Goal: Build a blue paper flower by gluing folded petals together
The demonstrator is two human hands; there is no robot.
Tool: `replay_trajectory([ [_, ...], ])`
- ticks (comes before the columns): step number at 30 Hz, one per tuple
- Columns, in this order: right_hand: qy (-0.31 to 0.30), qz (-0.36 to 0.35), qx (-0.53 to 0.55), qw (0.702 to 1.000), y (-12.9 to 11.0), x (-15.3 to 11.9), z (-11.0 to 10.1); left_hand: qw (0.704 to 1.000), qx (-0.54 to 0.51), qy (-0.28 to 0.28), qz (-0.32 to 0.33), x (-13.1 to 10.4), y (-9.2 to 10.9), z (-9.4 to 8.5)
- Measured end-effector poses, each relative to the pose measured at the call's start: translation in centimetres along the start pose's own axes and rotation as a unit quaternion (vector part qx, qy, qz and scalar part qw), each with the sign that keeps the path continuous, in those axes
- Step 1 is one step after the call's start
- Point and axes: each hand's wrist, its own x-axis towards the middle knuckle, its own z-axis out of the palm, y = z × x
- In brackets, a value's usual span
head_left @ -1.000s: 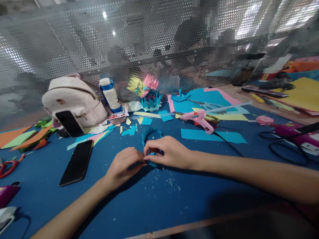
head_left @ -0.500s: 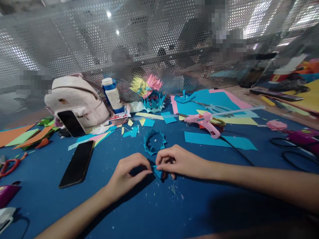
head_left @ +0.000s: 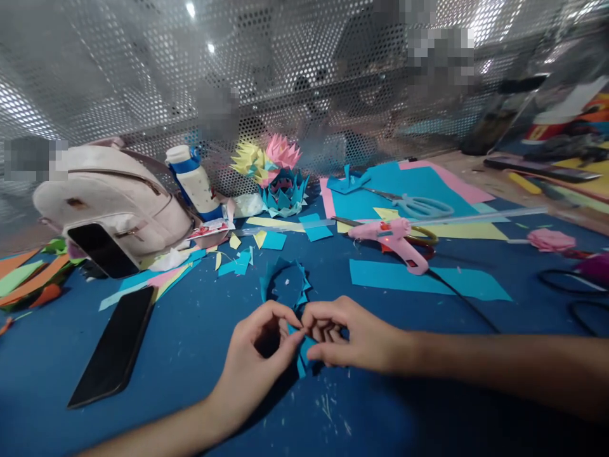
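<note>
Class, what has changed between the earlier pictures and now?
The left hand and right hand have drawn nearer the person, uncovering more of the blue ring. The left hand's thumb now lies over the small blue piece. The pink glue gun and paper flowers stayed put.

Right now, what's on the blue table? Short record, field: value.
left hand: fingers on folded blue paper
right hand: fingers on the same paper
just beyond hands: spiky blue ring
right of ring: pink glue gun, lying on its side
paper flowers: yellow, pink, blue
phones: one flat, one leaning on backpack
bottle: upright, beside backpack
</note>
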Motion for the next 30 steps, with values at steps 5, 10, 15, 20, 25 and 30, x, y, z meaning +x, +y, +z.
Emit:
replay_trajectory([
  [5,-0.01,0.0,0.009,1.0,-0.25,0.11,-0.22,1.0,0.003,-0.001,-0.01,0.16,-0.08,-0.12],
  [10,0.005,-0.039,-0.036,0.999,0.05,0.2,0.1,1.0,-0.005,0.001,-0.003,0.29,-0.08,-0.37],
  [15,0.022,-0.08,-0.093,0.992,0.24,0.21,0.33,1.0,-0.016,-0.024,0.0,0.09,0.05,-0.21],
  [20,0.043,-0.05,-0.065,0.996,-0.14,0.36,0.09,0.998,-0.016,-0.05,-0.04,-0.12,-0.09,-0.02],
  [25,0.036,-0.004,-0.011,0.999,-0.25,0.33,-0.17,0.996,-0.034,-0.033,-0.071,0.13,-0.32,-0.04],
  [30,0.015,-0.023,0.012,1.0,-0.13,0.08,-0.25,0.998,-0.021,-0.038,-0.046,-0.21,-0.26,-0.25],
])
